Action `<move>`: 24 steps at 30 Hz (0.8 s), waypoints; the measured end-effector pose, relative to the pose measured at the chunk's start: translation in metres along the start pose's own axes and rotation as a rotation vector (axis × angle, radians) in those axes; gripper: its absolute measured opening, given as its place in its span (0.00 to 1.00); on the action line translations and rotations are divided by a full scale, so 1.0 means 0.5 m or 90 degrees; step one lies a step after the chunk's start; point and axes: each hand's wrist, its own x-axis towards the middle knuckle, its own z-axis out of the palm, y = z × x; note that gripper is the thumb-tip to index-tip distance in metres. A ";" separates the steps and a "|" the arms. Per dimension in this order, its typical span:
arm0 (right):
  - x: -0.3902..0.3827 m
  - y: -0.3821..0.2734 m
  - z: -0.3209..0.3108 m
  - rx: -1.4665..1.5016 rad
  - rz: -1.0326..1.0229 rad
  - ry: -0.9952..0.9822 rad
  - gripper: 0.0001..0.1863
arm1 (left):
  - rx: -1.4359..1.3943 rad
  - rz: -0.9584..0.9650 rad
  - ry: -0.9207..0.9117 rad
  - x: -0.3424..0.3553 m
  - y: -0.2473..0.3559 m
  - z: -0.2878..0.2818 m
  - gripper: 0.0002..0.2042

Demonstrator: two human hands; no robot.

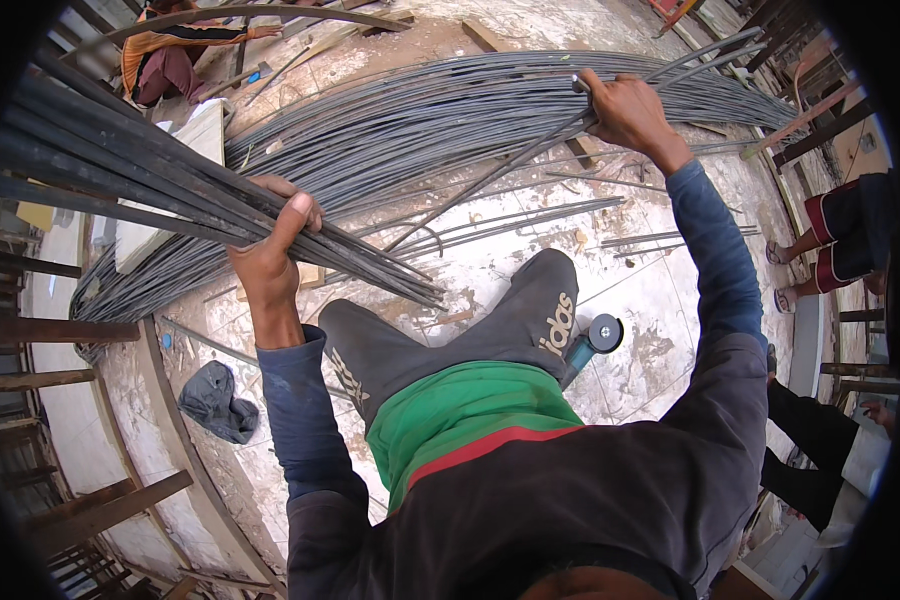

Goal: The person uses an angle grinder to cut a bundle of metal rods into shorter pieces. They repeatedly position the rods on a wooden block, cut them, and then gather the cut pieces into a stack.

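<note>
My left hand (275, 235) is wrapped round a thick bundle of dark steel rods (150, 160). The bundle slants in from the upper left, and its cut ends fan out just past my thumb, above my left knee. Farther off to the right, my right hand (630, 115) is closed round a few steel rods (490, 178) that run from the upper right down toward the bundle's ends. One of them appears to have a bent end. Beneath both hands a long heap of steel rods (400, 115) curves across the floor.
An angle grinder (595, 338) lies right of my legs. A crumpled black bag (219, 402) is at the left. Loose rods (530, 215) lie before my knees. One person (170, 55) crouches at the far left; others stand at the right. Timber posts (105, 510) line the left.
</note>
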 end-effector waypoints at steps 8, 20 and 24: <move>0.096 -0.127 -0.173 -0.099 -0.208 0.173 0.15 | -0.001 -0.020 -0.142 0.048 -0.012 0.030 0.08; 0.227 -0.307 -0.323 -0.224 -0.130 0.474 0.05 | -0.034 -0.047 -0.240 0.088 -0.033 0.098 0.22; 0.228 -0.328 -0.302 -0.247 -0.098 0.592 0.15 | -0.008 -0.021 -0.209 0.084 -0.052 0.092 0.26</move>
